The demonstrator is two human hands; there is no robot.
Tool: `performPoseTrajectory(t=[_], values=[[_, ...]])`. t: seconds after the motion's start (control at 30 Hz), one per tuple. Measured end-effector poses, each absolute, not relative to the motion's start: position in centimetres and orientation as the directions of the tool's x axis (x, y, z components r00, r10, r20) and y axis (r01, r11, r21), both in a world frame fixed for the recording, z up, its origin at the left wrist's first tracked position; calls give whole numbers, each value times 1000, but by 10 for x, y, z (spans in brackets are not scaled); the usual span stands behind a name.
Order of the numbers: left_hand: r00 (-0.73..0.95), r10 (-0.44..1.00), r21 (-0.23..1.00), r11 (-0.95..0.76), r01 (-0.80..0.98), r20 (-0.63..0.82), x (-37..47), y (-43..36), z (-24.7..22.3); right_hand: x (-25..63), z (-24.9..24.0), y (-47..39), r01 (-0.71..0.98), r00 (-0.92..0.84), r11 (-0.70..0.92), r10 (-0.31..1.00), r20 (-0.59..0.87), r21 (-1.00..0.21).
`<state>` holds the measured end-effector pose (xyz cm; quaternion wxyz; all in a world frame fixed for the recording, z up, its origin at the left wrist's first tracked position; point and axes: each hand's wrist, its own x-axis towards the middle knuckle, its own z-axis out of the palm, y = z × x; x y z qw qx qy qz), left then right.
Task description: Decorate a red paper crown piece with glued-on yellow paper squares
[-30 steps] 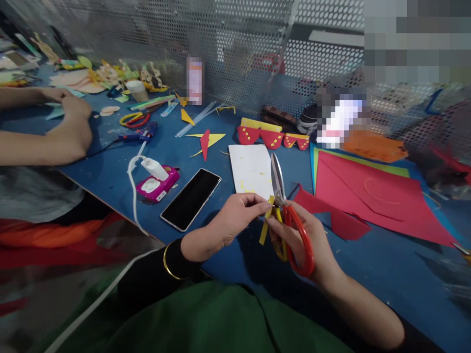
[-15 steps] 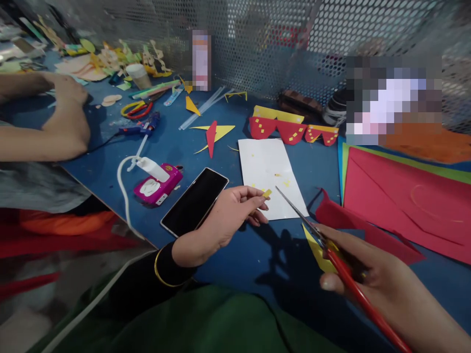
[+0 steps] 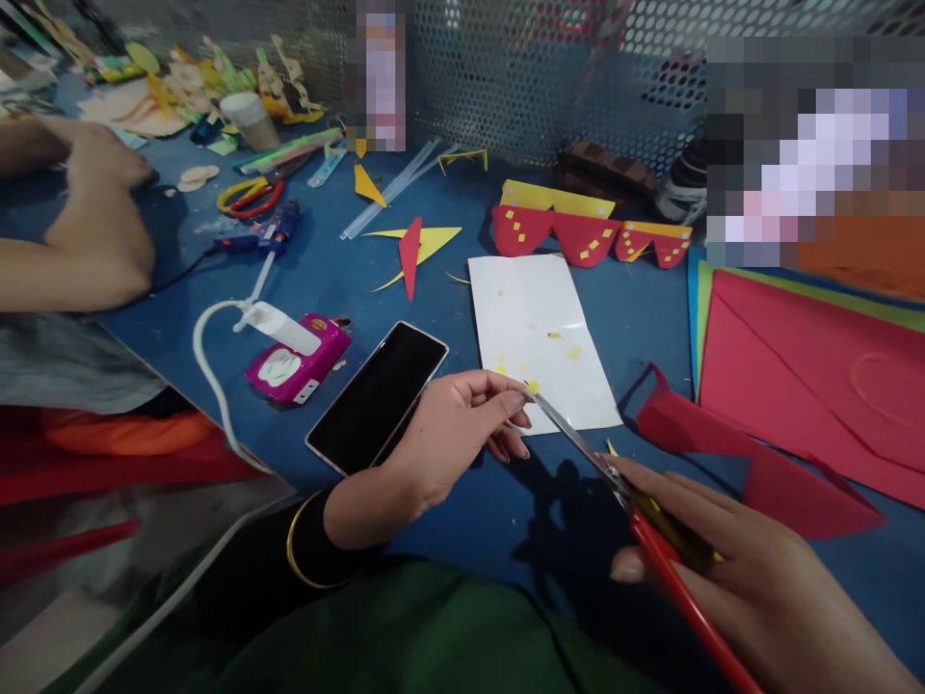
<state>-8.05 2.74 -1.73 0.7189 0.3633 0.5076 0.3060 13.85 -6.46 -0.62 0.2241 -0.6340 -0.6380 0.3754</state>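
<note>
My left hand (image 3: pixel 452 434) pinches a tiny yellow paper piece (image 3: pixel 533 387) at its fingertips, just over the near edge of a white sheet (image 3: pixel 539 333) dotted with small yellow bits. My right hand (image 3: pixel 729 569) grips red-handled scissors (image 3: pixel 628 506) together with a yellow paper strip (image 3: pixel 654 511) that is mostly hidden under the fingers. The blade tips point up-left and almost touch the yellow piece. A black phone (image 3: pixel 377 395) lies left of my left hand.
Red paper sheets (image 3: pixel 809 376) and a red offcut (image 3: pixel 729 453) lie to the right. A red-and-yellow bunting strip (image 3: pixel 585 231), a pink charger (image 3: pixel 289 361) with a white cable, a glue gun (image 3: pixel 260 236) and spare scissors (image 3: pixel 250 196) lie beyond. Another person's hands (image 3: pixel 87 222) rest at left. A perforated metal screen (image 3: pixel 520 67) backs the blue table (image 3: pixel 325 280).
My hands came apart after a cut. The right hand dropped low to the right with the scissors and strip, while the left carried the small yellow piece to the white sheet.
</note>
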Motion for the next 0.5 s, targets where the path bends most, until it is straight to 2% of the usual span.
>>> performPoseTrajectory(t=[0.27, 0.5], values=[[312, 800, 829, 556, -61, -513, -80, 27, -18, 138, -11, -69, 630, -73, -126, 973, -219, -766], [308, 799, 831, 554, -47, -516, -80, 29, -18, 141, -12, -67, 654, -127, -75, 970, -208, -753]])
